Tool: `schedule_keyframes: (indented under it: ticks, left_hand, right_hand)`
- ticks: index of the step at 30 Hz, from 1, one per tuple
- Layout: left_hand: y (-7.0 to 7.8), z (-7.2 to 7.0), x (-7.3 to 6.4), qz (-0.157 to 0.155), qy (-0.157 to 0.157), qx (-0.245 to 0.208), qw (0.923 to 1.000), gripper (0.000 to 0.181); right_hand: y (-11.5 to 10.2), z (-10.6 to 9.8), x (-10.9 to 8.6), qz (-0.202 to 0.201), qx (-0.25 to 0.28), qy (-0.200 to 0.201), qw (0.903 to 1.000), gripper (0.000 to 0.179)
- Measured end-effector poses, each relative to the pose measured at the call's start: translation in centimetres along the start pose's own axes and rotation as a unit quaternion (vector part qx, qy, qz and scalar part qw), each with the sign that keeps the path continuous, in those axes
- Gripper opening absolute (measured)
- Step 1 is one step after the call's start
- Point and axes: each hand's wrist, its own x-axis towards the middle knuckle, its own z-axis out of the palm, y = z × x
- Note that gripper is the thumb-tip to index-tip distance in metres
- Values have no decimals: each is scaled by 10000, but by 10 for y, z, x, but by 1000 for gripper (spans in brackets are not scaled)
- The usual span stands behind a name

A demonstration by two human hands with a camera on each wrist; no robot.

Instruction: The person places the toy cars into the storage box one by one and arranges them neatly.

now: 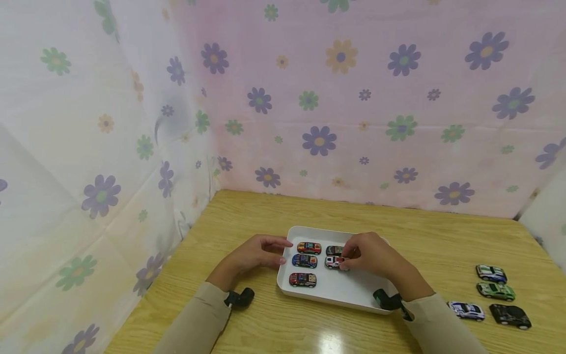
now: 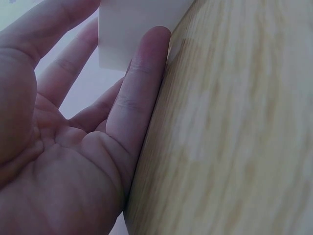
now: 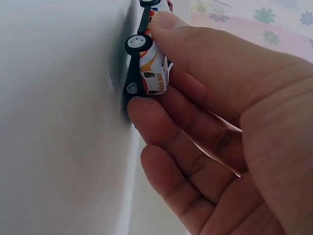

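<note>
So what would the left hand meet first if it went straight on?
The left hand would probably meet the white tray first, at its left side; whether they touch is unclear.

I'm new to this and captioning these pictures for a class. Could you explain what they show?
There is no machine here: a person works barehanded. The wide picture comes from a camera worn on the head; the two close-ups come from small cameras on the wrists, each looking at its own hand. On the wooden table sits a white tray with four toy cars inside; four more cars stand to its right. The right hand has a white-and-red car pinched in its grip. The left hand is at the tray's left edge.
</note>
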Motion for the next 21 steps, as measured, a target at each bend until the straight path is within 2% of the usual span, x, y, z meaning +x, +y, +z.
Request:
schedule_keyframes:
  ticks: [21]
  left_hand:
    - [-2, 0, 1, 41, 45, -127, 9999, 49]
  right_hand:
    - [3, 3, -1, 43, 70, -116, 9999, 14]
